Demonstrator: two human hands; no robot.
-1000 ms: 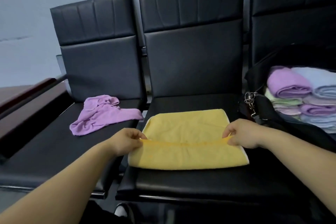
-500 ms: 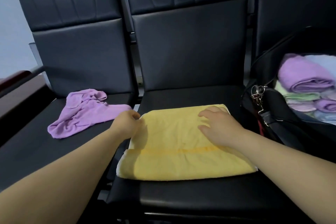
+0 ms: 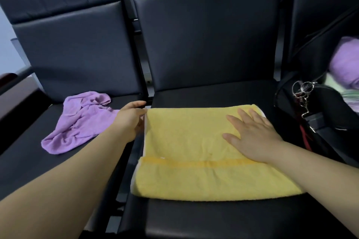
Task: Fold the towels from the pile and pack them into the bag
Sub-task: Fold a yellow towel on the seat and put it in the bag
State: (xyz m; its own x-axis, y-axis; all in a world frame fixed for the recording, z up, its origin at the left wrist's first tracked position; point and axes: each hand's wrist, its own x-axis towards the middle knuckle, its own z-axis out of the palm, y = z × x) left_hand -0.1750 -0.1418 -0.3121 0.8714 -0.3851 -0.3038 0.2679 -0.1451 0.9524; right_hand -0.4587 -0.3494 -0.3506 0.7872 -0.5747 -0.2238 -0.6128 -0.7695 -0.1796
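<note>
A yellow towel point(image 3: 194, 145), folded over once, lies flat on the middle black seat point(image 3: 213, 217). My right hand point(image 3: 252, 134) presses flat on the towel's right part with straight, spread fingers. At the towel's left edge my left hand point(image 3: 130, 120) pinches the far corner. A crumpled purple towel point(image 3: 81, 122) lies on the left seat. The black bag point(image 3: 320, 110) stands open on the right seat, with folded purple point(image 3: 345, 64) and green towels inside, mostly cut off by the frame.
Three black padded seats stand in a row with tall backrests. A metal key ring and clip point(image 3: 303, 93) hang from the bag's near side. A dark wooden armrest point(image 3: 11, 91) borders the left seat.
The far edge of the yellow towel was folded down onto itself. My right hand then slid rightward across it, flattening it, and my left hand moved up to the far left corner.
</note>
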